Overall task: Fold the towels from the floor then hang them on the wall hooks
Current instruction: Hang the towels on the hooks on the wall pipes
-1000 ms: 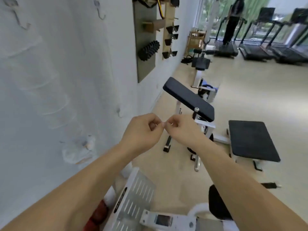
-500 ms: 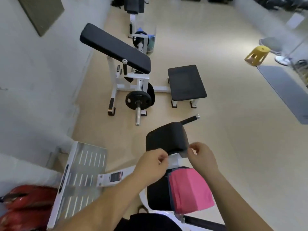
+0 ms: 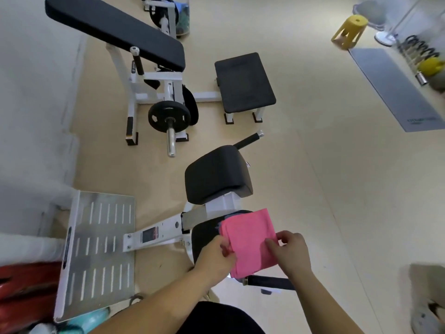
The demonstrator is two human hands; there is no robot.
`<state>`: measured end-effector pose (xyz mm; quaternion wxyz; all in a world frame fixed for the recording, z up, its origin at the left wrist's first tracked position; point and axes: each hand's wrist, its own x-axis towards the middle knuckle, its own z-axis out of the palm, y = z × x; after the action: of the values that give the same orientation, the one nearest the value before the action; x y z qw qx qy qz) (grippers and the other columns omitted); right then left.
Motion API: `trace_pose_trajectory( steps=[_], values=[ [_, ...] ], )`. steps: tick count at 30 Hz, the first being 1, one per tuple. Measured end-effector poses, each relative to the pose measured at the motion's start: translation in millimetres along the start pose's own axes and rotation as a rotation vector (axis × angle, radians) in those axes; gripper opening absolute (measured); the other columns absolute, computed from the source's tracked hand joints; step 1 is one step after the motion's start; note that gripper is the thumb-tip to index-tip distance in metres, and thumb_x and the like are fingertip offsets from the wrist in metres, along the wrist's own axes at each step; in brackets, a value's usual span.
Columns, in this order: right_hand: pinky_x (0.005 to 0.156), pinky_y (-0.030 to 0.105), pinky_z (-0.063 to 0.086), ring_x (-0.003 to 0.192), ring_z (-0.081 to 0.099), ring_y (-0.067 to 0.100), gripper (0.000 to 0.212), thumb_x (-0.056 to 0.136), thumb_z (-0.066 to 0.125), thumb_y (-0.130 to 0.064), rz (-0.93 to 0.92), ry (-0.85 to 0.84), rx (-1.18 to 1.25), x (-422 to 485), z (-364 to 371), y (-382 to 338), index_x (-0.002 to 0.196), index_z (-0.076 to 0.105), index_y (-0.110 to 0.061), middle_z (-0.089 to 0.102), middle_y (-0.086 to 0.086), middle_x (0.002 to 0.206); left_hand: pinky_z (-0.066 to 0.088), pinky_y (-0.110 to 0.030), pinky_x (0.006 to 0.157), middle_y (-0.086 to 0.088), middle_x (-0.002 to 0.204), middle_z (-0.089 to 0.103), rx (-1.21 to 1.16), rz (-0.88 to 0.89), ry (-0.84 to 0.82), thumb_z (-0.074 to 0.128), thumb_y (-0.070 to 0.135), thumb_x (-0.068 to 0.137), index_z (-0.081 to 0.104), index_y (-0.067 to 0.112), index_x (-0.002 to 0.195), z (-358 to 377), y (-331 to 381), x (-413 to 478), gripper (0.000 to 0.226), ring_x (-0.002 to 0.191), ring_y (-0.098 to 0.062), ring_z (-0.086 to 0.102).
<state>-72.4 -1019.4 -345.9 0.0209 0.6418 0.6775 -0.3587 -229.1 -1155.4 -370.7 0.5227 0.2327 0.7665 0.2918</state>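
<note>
Folded pink towel (image 3: 249,242) lies on the machine's seat (image 3: 204,237) at 6 o'clock; left hand (image 3: 215,257) pinches its near-left edge, right hand (image 3: 290,253) its right edge, likely to lift it squarely, keeping the fold.

Markings seen, none legible.

Grey floor mat (image 3: 395,90): a line of dark print near its lower edge, too blurred to read. White machine arm (image 3: 156,235): a sticker with a dark block and red band, characters too small to make out. Metal footplate (image 3: 98,251): a black strip along its left edge, lettering unreadable. White bench frame (image 3: 133,68): a small dark label on the upright, unreadable. No numbers or brand names can be told anywhere.
</note>
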Motion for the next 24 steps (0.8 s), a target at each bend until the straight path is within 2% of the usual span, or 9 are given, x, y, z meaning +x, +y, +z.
trace_pose_trajectory(
  steps=[3, 6, 10, 13, 15, 18, 21, 24],
  values=[
    [0.059, 0.029, 0.039, 0.066, 0.053, 0.014, 0.021, 0.082, 0.074, -0.022, -0.034, 0.001, 0.113, -7.3, -2.5, -8.7, 0.072, 0.058, -0.012, 0.06, 0.0, 0.078, 0.055, -0.032, 0.084, -0.001, 0.102, 0.068, 0.005, -0.018, -0.004, 0.065, 0.018, 0.089, 0.061, 0.024, 0.101, -6.0, 1.5, 2.6, 0.014, 0.096, -0.021, 0.067],
    [0.058, 0.029, 0.037, 0.062, 0.044, 0.018, 0.025, 0.084, 0.071, -0.016, -0.055, -0.073, 0.242, -14.2, -1.4, -17.3, 0.074, 0.048, -0.011, 0.05, 0.002, 0.069, 0.053, -0.03, 0.073, 0.0, 0.095, 0.067, 0.004, -0.02, -0.064, 0.063, 0.018, 0.09, 0.063, 0.022, 0.105, -16.5, 1.8, 3.6, 0.016, 0.081, -0.015, 0.062],
    [0.059, 0.031, 0.039, 0.063, 0.046, 0.017, 0.021, 0.087, 0.068, -0.018, -0.064, -0.028, 0.242, -16.4, 0.7, -17.9, 0.079, 0.049, -0.012, 0.052, 0.0, 0.071, 0.053, -0.024, 0.069, -0.004, 0.106, 0.069, 0.01, -0.029, -0.179, 0.064, 0.02, 0.09, 0.062, 0.023, 0.115, -26.6, 3.7, 1.5, 0.026, 0.083, -0.013, 0.063],
    [0.07, 0.035, 0.051, 0.081, 0.063, 0.017, 0.019, 0.092, 0.068, -0.031, 0.031, -0.038, 0.17, -11.3, 0.3, -9.0, 0.1, 0.058, -0.016, 0.066, 0.0, 0.093, 0.05, -0.018, 0.068, -0.001, 0.109, 0.068, 0.005, 0.001, -0.172, 0.063, 0.019, 0.093, 0.062, 0.024, 0.12, -24.6, 3.7, -0.3, 0.027, 0.088, -0.011, 0.065],
    [0.079, 0.042, 0.058, 0.09, 0.066, 0.022, 0.027, 0.092, 0.067, -0.031, 0.108, -0.091, 0.157, -5.8, 0.9, 0.7, 0.111, 0.062, -0.013, 0.068, 0.003, 0.103, 0.054, -0.023, 0.074, 0.0, 0.106, 0.07, 0.033, 0.016, -0.142, 0.062, 0.021, 0.093, 0.063, 0.025, 0.118, -21.3, 1.8, -1.4, 0.026, 0.091, -0.014, 0.067],
    [0.072, 0.045, 0.063, 0.078, 0.066, 0.025, 0.029, 0.088, 0.07, -0.028, 0.224, -0.117, 0.219, -8.2, -1.9, 8.6, 0.11, 0.065, -0.009, 0.069, 0.008, 0.098, 0.058, -0.036, 0.09, -0.005, 0.109, 0.072, 0.047, 0.007, -0.135, 0.061, 0.021, 0.092, 0.062, 0.025, 0.118, -14.6, 1.3, -4.5, 0.027, 0.102, -0.021, 0.069],
    [0.063, 0.038, 0.063, 0.075, 0.07, 0.027, 0.034, 0.082, 0.081, -0.022, 0.267, -0.107, 0.4, -17.0, -6.5, 10.2, 0.107, 0.066, -0.005, 0.072, 0.012, 0.099, 0.057, -0.038, 0.088, -0.011, 0.107, 0.072, 0.043, 0.009, -0.096, 0.059, 0.02, 0.091, 0.061, 0.027, 0.111, -9.4, 1.6, -8.1, 0.022, 0.091, -0.02, 0.067],
    [0.068, 0.038, 0.064, 0.07, 0.071, 0.027, 0.029, 0.08, 0.084, -0.015, 0.292, -0.227, 0.613, -27.2, -12.0, -0.9, 0.098, 0.07, 0.003, 0.076, 0.017, 0.092, 0.057, -0.039, 0.089, -0.012, 0.107, 0.072, 0.026, 0.004, -0.083, 0.059, 0.019, 0.091, 0.06, 0.032, 0.108, -6.6, 0.2, -8.2, 0.022, 0.085, -0.015, 0.063]
  ],
)
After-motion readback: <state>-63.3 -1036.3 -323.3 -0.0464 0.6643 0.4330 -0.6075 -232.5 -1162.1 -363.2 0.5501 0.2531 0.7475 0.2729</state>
